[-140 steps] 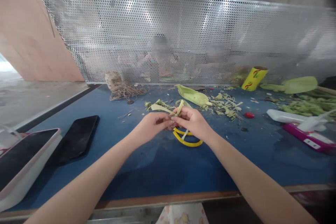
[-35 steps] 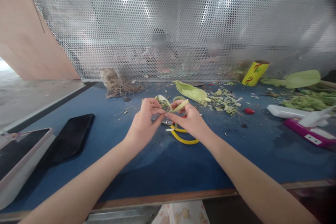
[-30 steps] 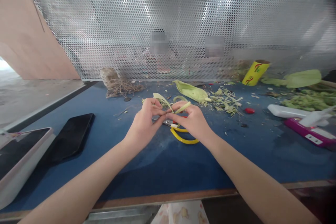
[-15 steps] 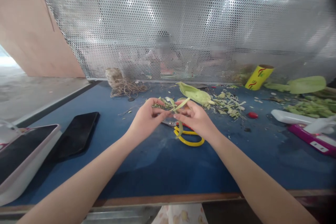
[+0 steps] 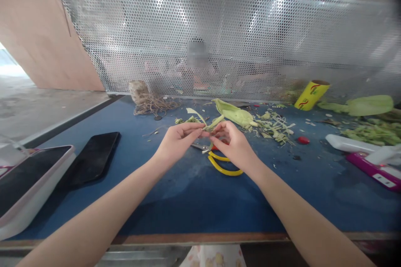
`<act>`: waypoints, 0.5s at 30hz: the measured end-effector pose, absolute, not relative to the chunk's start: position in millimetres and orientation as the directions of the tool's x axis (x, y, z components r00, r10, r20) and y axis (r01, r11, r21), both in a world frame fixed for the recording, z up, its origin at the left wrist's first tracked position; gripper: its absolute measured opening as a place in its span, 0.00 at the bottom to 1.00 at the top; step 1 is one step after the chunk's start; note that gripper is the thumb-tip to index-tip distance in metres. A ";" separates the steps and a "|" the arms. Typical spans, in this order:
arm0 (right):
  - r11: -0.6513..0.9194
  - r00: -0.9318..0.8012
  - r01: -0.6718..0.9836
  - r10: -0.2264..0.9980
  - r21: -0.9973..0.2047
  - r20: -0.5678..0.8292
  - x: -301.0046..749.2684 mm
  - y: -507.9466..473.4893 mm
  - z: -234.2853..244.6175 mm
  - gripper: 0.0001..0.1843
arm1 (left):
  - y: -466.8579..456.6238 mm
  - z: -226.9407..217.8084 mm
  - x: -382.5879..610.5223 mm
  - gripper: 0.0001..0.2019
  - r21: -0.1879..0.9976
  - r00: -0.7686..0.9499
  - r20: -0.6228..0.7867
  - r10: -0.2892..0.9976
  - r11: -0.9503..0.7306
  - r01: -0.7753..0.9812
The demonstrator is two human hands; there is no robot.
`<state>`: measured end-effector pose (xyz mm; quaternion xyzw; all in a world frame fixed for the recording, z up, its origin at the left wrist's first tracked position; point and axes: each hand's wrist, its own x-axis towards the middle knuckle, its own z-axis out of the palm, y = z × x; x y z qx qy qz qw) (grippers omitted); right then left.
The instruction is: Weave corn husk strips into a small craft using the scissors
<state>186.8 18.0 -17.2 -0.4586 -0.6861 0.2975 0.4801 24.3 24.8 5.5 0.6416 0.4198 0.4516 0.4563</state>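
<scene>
My left hand (image 5: 177, 142) and my right hand (image 5: 233, 145) meet above the blue table (image 5: 194, 200), fingertips pinched together on a thin pale-green strip of corn husk (image 5: 209, 125). The strip's ends stick up and out between the two hands. Directly under my right hand lie yellow-handled scissors (image 5: 223, 166) flat on the table. A husked corn cob (image 5: 234, 114) lies just beyond my hands, with a scatter of husk scraps (image 5: 275, 127) to its right.
A black phone (image 5: 92, 160) and a white-framed tablet (image 5: 29, 185) lie at the left. Twine bundle (image 5: 150, 102) sits at the back, a yellow roll (image 5: 311, 94) back right, green leaves (image 5: 366, 106), a small red object (image 5: 302, 139), white and magenta tools (image 5: 366, 156) at right. A perforated metal screen (image 5: 219, 41) walls the far edge; people sit behind it.
Both hands have stayed pinched on the husk strip, working it between the fingers; its free ends have shifted. The view has drifted slightly; the scissors have not moved.
</scene>
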 end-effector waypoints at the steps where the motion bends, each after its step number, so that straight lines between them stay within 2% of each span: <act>1: 0.397 -0.129 0.333 0.918 -0.855 0.376 186.9 18.0 -17.1 0.09 | 25.2 5.7 24.3 0.12 0.968 0.239 0.194 0.951 -0.225 0.108; 5: 0.393 -0.187 0.274 0.917 -0.878 0.352 186.9 17.2 -16.7 0.06 | 25.4 5.8 24.7 0.12 0.982 0.290 0.156 0.944 -0.180 0.057; 9: 0.446 -0.233 0.308 0.892 -0.840 0.388 185.4 15.1 -18.3 0.04 | 26.9 2.5 24.1 0.18 0.987 0.369 0.137 0.919 -0.158 0.029; 12: 0.484 -0.280 0.345 0.871 -0.805 0.404 184.0 13.1 -18.5 0.05 | 29.7 -0.5 22.4 0.16 0.972 0.415 0.173 0.893 -0.222 0.074; 15: 0.447 -0.234 0.383 0.893 -0.808 0.383 184.0 11.5 -15.6 0.05 | 31.5 -0.7 20.0 0.14 0.923 0.406 0.229 0.885 -0.330 0.197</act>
